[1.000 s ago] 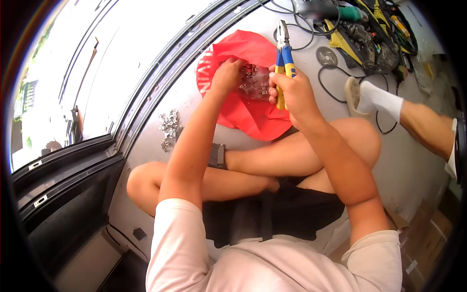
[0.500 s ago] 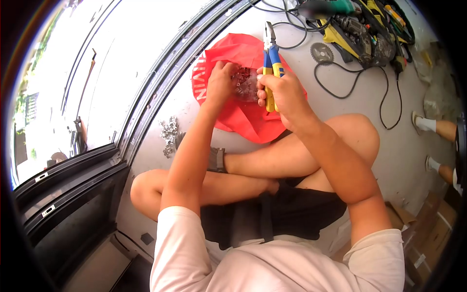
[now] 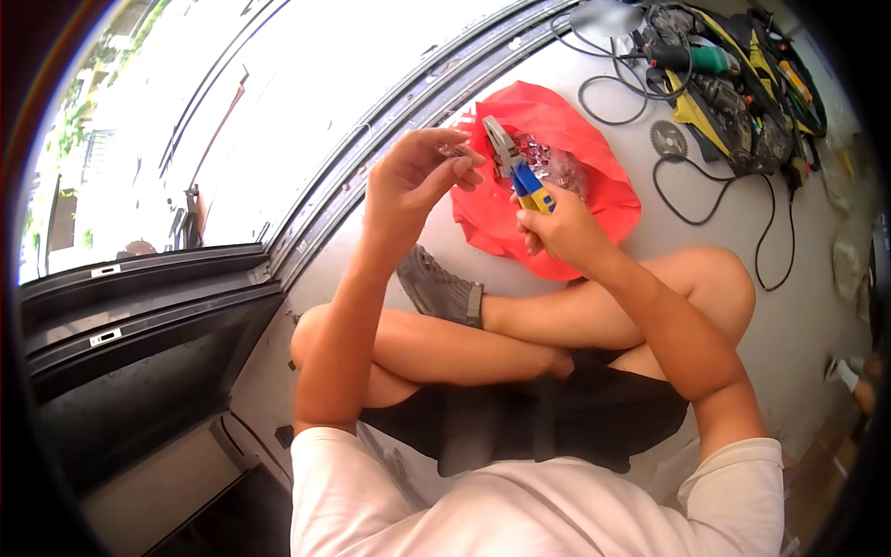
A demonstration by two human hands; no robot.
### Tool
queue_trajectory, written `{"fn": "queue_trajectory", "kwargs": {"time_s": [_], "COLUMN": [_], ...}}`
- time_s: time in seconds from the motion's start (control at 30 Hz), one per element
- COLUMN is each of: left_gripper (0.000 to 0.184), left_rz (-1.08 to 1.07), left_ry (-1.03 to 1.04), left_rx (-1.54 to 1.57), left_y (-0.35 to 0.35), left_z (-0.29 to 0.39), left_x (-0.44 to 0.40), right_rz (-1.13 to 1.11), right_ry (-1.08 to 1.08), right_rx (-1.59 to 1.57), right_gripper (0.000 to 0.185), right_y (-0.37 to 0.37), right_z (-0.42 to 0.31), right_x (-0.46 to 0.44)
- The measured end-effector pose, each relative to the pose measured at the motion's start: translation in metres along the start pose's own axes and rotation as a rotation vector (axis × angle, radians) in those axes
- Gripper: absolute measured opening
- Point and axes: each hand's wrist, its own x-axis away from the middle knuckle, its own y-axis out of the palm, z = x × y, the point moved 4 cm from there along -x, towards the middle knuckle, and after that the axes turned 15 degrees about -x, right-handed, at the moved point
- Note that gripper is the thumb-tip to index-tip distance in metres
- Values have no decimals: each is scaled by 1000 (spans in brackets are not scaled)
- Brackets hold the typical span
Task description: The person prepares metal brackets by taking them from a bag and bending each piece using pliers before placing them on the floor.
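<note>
Combination pliers (image 3: 526, 181) with blue and yellow handles are gripped in my right hand (image 3: 568, 227), their metal jaws pointing up and left, close to my left hand (image 3: 408, 186). The fingertips of my left hand are pinched on a small metal piece (image 3: 452, 150); its exact kind is too small to make out. Beneath and behind the pliers lies an open red bag (image 3: 594, 227). Inside it is a clear plastic bag (image 3: 566, 172) with many small shiny metal pieces.
A toothed saw blade (image 3: 668, 139), looping black cables (image 3: 608, 116) and a tool bag (image 3: 742, 93) with power tools lie at the upper right. Dark metal frame tracks (image 3: 390, 130) run along the left. My shoe (image 3: 445, 288) is near the red bag. Another person's foot (image 3: 845, 373) shows far right.
My left hand has come out of the red bag with a small metal piece. My right hand has tilted the pliers so that their jaws lean left. The head view has shifted.
</note>
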Motion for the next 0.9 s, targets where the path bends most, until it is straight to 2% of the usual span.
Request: {"fn": "queue_trajectory", "kwargs": {"time_s": [0.13,0.2,0.33,0.4,0.53,0.63,0.7,0.8,0.9], "left_gripper": [23,22,23,26,39,46,50,47,39], "left_rz": [33,18,-57,-84,-174,-199,-204,-217,-201], "left_ry": [-4,-25,26,43,82,52,20,-10,-54], "left_rx": [206,256,390,459,582,597,584,602,700], "left_y": [-7,-9,-15,-18,-19,-18,-16,-12,-10], "left_z": [-7,-9,-14,-18,-21,-18,-16,-17,-24], "left_x": [9,12,12,11,11,11,12,11,10], "right_rz": [-242,-181,-208,-188,-178,-188,-176,-207,-165], "right_ry": [-52,214,199,71,10,48,233,346,311], "right_rx": [-125,-501,-552,-484,-414,-361,-466,-509,-556], "right_gripper": [27,31,35,29,31,32,30,40,39], "right_y": [14,16,14,14,14,14,15,10,12], "right_z": [-24,-31,-37,-39,-38,-45,-54,-51,-49], "right_x": [16,23,21,18,17,17,23,24,28]}}
